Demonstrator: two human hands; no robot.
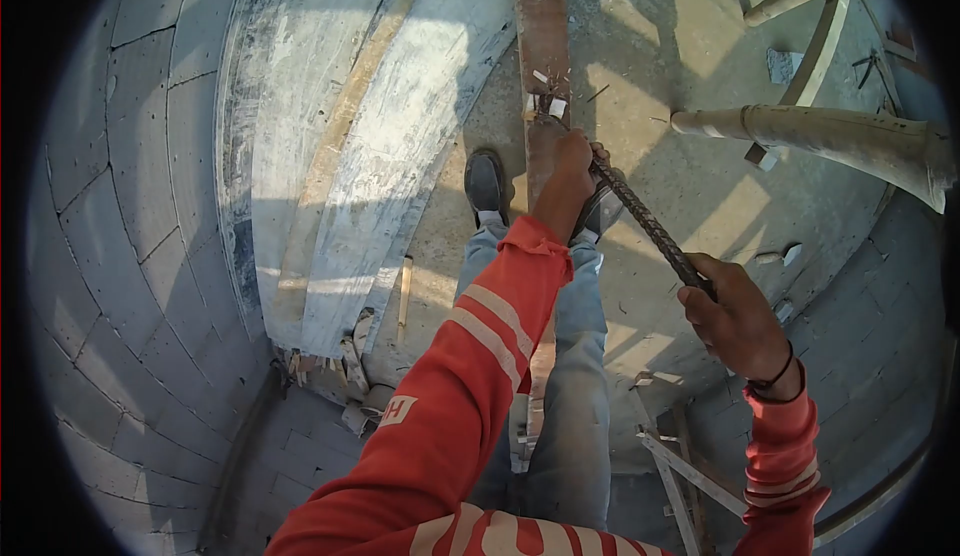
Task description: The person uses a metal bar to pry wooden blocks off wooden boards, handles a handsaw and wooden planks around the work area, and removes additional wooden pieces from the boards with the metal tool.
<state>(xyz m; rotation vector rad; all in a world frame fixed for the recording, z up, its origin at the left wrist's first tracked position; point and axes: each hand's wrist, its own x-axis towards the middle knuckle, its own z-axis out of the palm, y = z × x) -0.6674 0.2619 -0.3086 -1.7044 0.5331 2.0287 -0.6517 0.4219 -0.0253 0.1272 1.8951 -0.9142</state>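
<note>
My right hand (735, 316) is closed round the lower end of a dark, ribbed steel bar (650, 221). The bar slants up and left, its far end reaching beside my left hand (568, 164). That left hand is closed over a narrow reddish-brown board (545, 36); its fingers are mostly turned away, and what they grip is hidden. Just beyond it, small pale chips (557, 107) and a dark bit lie on the board. The board runs away from me between my feet.
Large whitish, worn panels (400, 116) lie at the left, beside a grey block wall (130, 166). Bamboo poles (840, 134) stand at the right. A wooden frame (690, 476) is at lower right. My shoe (485, 184) is left of the board; scraps dot the floor.
</note>
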